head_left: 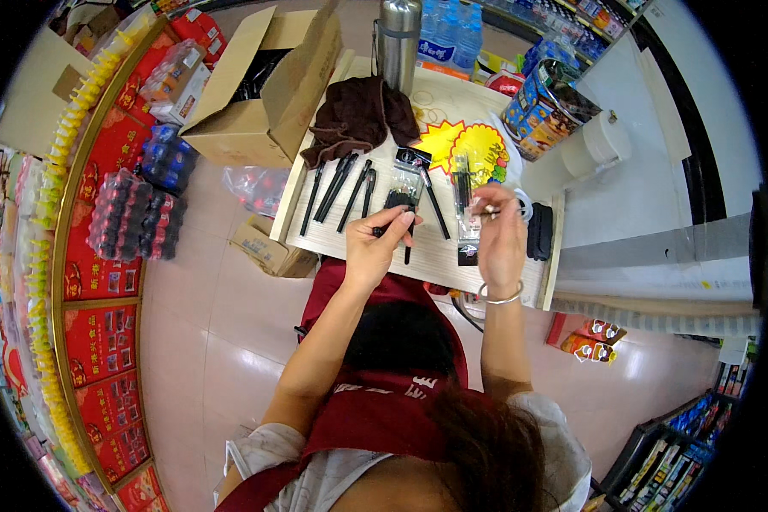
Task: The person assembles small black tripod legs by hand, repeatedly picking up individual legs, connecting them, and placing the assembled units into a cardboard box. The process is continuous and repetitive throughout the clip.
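Observation:
My left hand (382, 246) is closed at the table's near edge, pinching a slim black pen (379, 231) whose end shows beside the fingers. Just beyond it lies a clear packet (404, 181) with a black top. My right hand (502, 239), a bangle on its wrist, is raised with the fingers bent together around a small thin thing (489, 211) too small to name. A second clear packet (464, 205) holding dark sticks lies left of that hand. Several loose black pens (336, 189) are spread to the left, and another pen (435, 201) lies between the packets.
On the pale table (295, 201) are a brown cloth (358, 118), a steel flask (398, 43), yellow starburst cards (478, 152), a patterned bucket (544, 109), a white cylinder (590, 145) and a black pouch (540, 232). An open carton (246, 132) stands left. Bottle packs (121, 215) stand near the red shelf.

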Available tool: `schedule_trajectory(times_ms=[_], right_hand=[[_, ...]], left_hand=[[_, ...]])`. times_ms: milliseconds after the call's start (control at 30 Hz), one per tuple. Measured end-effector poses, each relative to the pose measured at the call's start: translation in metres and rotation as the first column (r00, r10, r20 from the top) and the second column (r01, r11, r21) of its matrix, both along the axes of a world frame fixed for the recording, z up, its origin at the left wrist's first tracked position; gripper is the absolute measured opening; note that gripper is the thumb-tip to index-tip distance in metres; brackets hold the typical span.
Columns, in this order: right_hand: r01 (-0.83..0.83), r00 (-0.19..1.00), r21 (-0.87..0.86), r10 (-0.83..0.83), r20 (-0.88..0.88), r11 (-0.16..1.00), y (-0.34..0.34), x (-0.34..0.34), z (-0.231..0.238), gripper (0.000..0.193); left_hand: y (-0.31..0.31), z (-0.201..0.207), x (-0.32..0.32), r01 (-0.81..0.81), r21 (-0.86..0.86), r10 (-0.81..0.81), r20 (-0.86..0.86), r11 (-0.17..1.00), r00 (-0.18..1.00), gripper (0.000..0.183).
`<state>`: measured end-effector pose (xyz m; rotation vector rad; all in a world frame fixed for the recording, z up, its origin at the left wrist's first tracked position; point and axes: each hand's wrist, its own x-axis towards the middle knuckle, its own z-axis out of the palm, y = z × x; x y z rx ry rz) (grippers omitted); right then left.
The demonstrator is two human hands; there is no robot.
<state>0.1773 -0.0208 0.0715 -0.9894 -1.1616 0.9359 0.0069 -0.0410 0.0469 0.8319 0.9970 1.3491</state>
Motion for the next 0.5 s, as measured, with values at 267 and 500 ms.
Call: schedule_trajectory(times_ms=[267,500], right_hand=[[-0.211,0.976,-0.045,0.208,-0.064,0.976,-0.004,-0.001,0.03,0.044],[-0.163,0.984,-0.038,0.165,0.066,0.986,-0.008,-0.004,0.029,0.041]], left_hand=[[-0.006,0.001,-0.004,0.047,0.234,0.017,-0.263,0.971,0.965,0.013],[-0.007,0.003,-0.008,0.054,0.236,0.008,-0.253,0.97,0.967,0.013]])
